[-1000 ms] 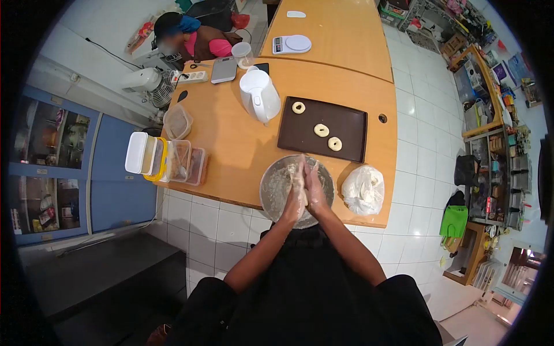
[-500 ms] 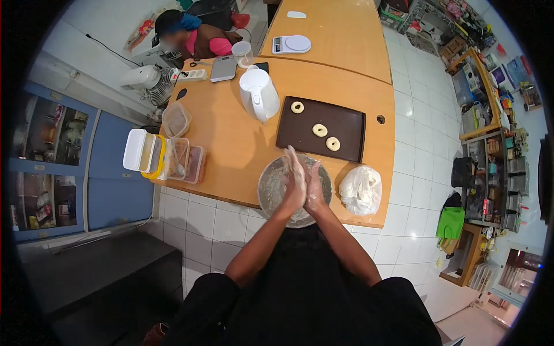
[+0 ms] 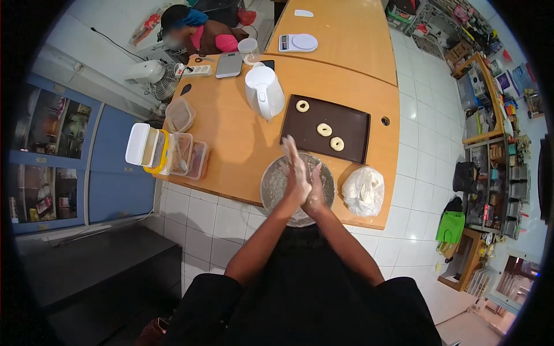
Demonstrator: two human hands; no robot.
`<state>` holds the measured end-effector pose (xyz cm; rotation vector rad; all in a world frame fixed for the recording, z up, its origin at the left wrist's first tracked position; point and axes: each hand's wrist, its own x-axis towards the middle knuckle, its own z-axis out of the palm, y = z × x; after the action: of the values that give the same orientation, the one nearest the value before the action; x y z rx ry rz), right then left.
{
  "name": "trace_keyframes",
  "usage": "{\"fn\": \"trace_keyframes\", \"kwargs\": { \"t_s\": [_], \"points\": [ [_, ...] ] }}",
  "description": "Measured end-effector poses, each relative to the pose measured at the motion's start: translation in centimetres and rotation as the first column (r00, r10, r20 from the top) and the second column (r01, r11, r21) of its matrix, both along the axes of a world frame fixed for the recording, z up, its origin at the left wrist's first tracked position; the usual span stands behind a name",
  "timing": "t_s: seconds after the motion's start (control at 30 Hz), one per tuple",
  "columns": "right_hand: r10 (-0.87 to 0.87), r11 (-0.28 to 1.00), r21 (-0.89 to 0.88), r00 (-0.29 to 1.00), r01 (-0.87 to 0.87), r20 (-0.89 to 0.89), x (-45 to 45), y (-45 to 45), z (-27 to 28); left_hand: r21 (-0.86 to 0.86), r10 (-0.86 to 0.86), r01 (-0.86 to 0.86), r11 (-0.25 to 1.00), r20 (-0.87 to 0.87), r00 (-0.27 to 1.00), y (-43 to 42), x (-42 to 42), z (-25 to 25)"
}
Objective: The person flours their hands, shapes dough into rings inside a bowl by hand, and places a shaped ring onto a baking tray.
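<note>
Over a metal bowl (image 3: 271,187), my left hand (image 3: 296,176) and my right hand (image 3: 315,187) face each other palm to palm. Both are coated in white, and their fingers stretch out straight. The heels of the palms touch, while the fingertips stand a little apart. A pale patch shows where they meet; I cannot tell whether it is dough or only flour on the skin. White residue smears the bowl's inside. Beyond it lies a dark baking tray (image 3: 300,124) bearing three dough rings (image 3: 324,130). A plastic bag with white contents (image 3: 363,191) sits right of the bowl.
A white electric kettle (image 3: 264,92) stands left of the tray. Stacked plastic containers (image 3: 173,153) line the table's left edge. Two kitchen scales, one grey (image 3: 229,65) and one white (image 3: 298,42), are farther back. Another person (image 3: 202,32) is at the far left, near a power strip (image 3: 196,71).
My left hand has slid slightly forward against my right hand, which has dropped back a little. The whole view has shifted slightly. The rings, tray and bag stay in place.
</note>
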<state>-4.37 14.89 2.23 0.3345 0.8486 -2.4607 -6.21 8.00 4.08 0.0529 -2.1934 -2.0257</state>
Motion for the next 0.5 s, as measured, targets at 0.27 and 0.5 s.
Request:
{"fn": "trace_keyframes", "kwargs": {
  "t_s": [0.27, 0.5],
  "points": [
    [-0.172, 0.975, 0.131, 0.982, 0.181, -0.083, -2.6, 1.3, -0.6, 0.059, -0.15, 0.143, 0.988, 0.141, 0.979, 1.3, 3.5, 0.2],
    [-0.143, 0.984, 0.113, 0.987, 0.134, 0.073, -2.4, 1.3, 1.2, 0.361, -0.058, 0.038, 0.932, 0.043, 0.997, 0.8, 1.8, 2.3]
  ]
}}
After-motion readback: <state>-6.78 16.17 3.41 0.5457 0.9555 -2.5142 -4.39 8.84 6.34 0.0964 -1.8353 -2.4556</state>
